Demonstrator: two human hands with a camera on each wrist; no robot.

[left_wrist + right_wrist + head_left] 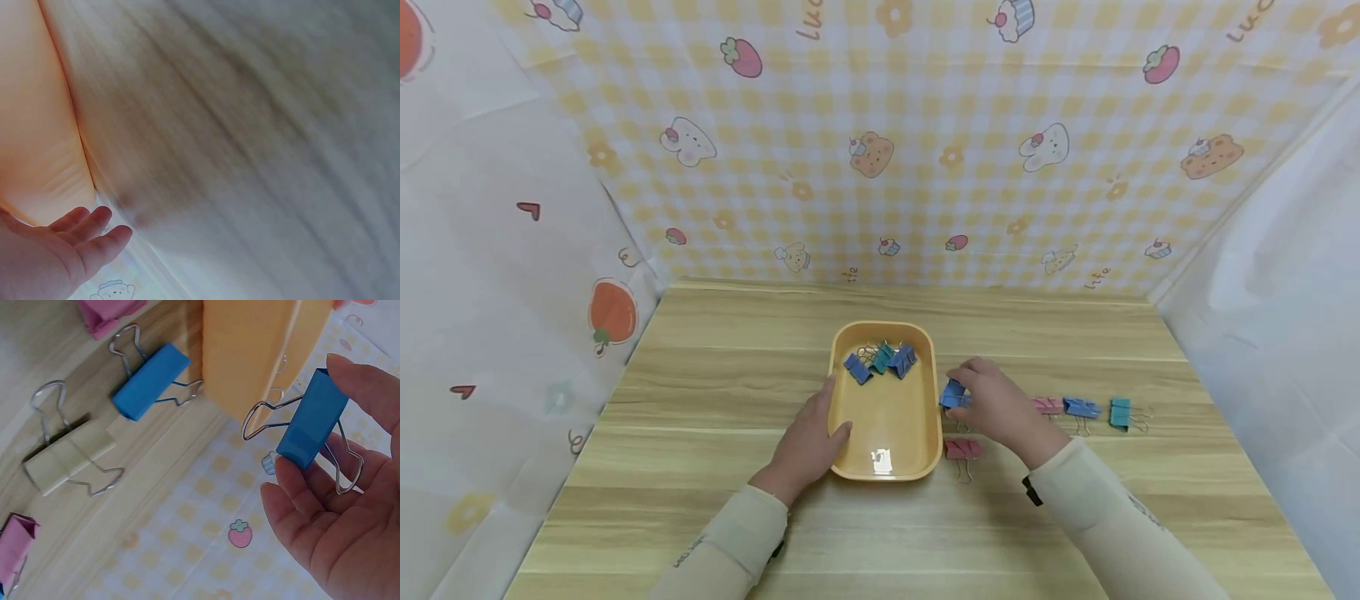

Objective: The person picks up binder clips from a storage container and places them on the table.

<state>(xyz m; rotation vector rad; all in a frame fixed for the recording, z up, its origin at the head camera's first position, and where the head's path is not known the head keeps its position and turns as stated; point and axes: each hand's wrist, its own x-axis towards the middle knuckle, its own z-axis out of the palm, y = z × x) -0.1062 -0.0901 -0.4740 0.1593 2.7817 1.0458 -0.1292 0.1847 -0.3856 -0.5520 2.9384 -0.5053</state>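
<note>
My right hand [1000, 408] pinches a blue binder clip [314, 419] between thumb and fingertips, just off the right wall of the yellow tray [887, 442]. Both wire handles of that clip are spread. On the left side, my left hand [808, 442] holds the tray's wall, its thumb over the rim and its fingers outside. At the tray's far end lie a blue clip [858, 368], a teal clip [882, 358] and another blue clip [903, 361], with wire handles among them. In the right wrist view, a second blue clip [150, 381] lies beside the tray.
A cream clip [69, 456] lies on the table near my right hand. Right of the tray are a pink clip [962, 450], another pink clip [1047, 406], a blue clip [1081, 407] and a teal clip [1120, 413]. A checked cloth [917, 183] hangs behind the table.
</note>
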